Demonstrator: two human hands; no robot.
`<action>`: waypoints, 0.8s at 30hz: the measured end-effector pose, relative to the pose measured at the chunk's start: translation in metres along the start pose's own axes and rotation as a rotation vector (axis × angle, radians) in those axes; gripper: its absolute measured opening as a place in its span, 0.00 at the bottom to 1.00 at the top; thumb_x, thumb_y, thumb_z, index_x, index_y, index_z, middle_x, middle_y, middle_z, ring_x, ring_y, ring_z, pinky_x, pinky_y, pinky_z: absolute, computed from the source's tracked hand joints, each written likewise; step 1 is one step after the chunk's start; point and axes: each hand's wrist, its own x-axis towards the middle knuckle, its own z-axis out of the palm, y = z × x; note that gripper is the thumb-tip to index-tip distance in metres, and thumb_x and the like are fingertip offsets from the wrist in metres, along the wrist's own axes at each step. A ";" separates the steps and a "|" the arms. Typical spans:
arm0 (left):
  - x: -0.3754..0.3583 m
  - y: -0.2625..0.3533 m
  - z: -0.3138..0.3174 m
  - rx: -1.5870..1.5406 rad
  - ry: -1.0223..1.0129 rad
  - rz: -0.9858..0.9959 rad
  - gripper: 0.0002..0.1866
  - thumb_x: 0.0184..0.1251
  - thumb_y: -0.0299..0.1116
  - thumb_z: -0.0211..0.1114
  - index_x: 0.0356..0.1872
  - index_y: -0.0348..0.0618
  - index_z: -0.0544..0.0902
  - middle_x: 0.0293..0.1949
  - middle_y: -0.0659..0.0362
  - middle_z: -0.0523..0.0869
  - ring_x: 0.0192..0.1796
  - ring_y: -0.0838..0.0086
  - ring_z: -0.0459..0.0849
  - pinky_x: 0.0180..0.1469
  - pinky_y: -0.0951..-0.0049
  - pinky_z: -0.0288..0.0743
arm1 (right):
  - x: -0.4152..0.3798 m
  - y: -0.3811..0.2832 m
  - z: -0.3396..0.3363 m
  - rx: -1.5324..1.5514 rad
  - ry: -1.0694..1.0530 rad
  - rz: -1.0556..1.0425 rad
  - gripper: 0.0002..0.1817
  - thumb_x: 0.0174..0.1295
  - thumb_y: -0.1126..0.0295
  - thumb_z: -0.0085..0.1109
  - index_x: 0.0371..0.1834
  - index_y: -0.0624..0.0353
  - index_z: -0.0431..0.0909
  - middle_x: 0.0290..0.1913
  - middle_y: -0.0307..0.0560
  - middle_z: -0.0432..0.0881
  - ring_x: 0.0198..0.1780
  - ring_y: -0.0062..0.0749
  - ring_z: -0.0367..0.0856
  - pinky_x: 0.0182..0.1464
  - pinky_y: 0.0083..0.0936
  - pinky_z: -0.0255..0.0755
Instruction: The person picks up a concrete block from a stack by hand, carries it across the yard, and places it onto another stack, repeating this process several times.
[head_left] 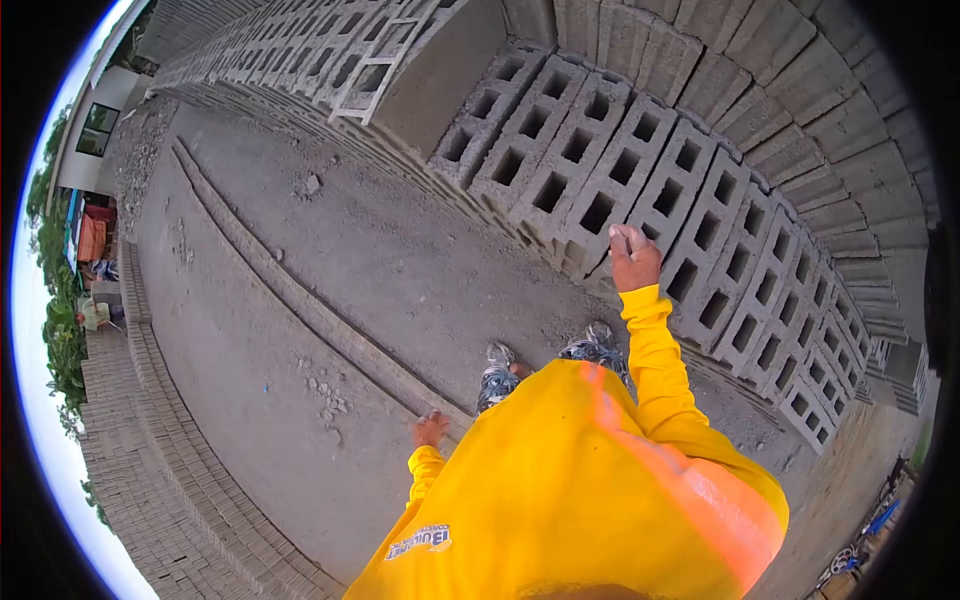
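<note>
My right hand [635, 258] is raised in front of a row of grey hollow concrete blocks [625, 165], its fingers curled inward. It overlaps the lower edge of the blocks in this view, and I cannot tell whether anything is inside the fingers. My left hand [430, 429] hangs low at my left side with its fingers loosely apart and holds nothing. Beneath it, in this view, runs the end of a long narrow rail [330, 340] on the ground. Both arms wear yellow sleeves [655, 340].
More stacked blocks [310, 50] continue to the upper left, and solid-faced blocks [790, 90] stand behind the row. Across the grey ground [400, 250], a long low stack of bricks or pavers [160, 440] lines the left. Rubble [325, 395] lies near the rail. A person [95, 313] is far left.
</note>
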 end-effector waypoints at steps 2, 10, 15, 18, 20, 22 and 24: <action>0.036 -0.045 -0.042 0.641 -0.079 0.261 0.17 0.67 0.44 0.51 0.44 0.45 0.81 0.39 0.48 0.86 0.39 0.59 0.86 0.40 0.61 0.77 | -0.009 -0.023 0.052 0.044 -0.084 0.008 0.09 0.56 0.66 0.62 0.37 0.57 0.81 0.27 0.48 0.82 0.31 0.43 0.82 0.37 0.32 0.75; 0.110 -0.097 -0.135 1.051 0.100 0.100 0.18 0.62 0.49 0.51 0.44 0.53 0.81 0.47 0.54 0.84 0.47 0.56 0.83 0.47 0.57 0.76 | -0.018 -0.137 0.204 -0.017 -0.295 -0.244 0.15 0.54 0.66 0.61 0.45 0.59 0.78 0.47 0.52 0.80 0.51 0.47 0.77 0.53 0.35 0.71; 0.130 -0.027 -0.169 0.801 -0.021 0.159 0.17 0.62 0.49 0.52 0.45 0.52 0.80 0.46 0.54 0.83 0.49 0.54 0.81 0.46 0.55 0.76 | 0.086 -0.113 0.271 -0.406 -0.120 -0.230 0.24 0.58 0.61 0.56 0.57 0.55 0.73 0.59 0.52 0.74 0.59 0.45 0.72 0.61 0.41 0.63; 0.182 -0.001 -0.195 1.020 0.020 0.321 0.17 0.63 0.49 0.52 0.45 0.53 0.79 0.42 0.54 0.84 0.47 0.55 0.82 0.43 0.54 0.76 | 0.161 -0.081 0.320 -0.671 -0.090 -0.203 0.29 0.60 0.58 0.52 0.66 0.52 0.64 0.66 0.48 0.67 0.65 0.44 0.67 0.67 0.42 0.56; 0.187 0.025 -0.219 0.996 0.037 0.328 0.17 0.63 0.49 0.52 0.46 0.53 0.78 0.38 0.54 0.84 0.44 0.56 0.83 0.41 0.55 0.76 | 0.176 -0.082 0.344 -0.904 -0.200 -0.138 0.30 0.60 0.55 0.50 0.66 0.53 0.64 0.68 0.45 0.66 0.67 0.43 0.65 0.69 0.44 0.51; 0.192 0.053 -0.250 0.965 0.034 0.312 0.17 0.63 0.47 0.52 0.45 0.50 0.78 0.37 0.54 0.85 0.41 0.58 0.83 0.38 0.58 0.75 | 0.143 -0.100 0.334 -0.815 -0.349 -0.193 0.28 0.59 0.55 0.52 0.61 0.55 0.70 0.62 0.48 0.72 0.63 0.43 0.70 0.68 0.44 0.52; 0.203 0.078 -0.284 1.019 0.020 0.328 0.17 0.63 0.45 0.52 0.44 0.47 0.78 0.36 0.53 0.85 0.38 0.59 0.83 0.35 0.61 0.74 | 0.139 -0.133 0.315 -0.690 -0.381 -0.212 0.23 0.58 0.55 0.54 0.52 0.56 0.77 0.53 0.51 0.79 0.55 0.44 0.76 0.66 0.43 0.55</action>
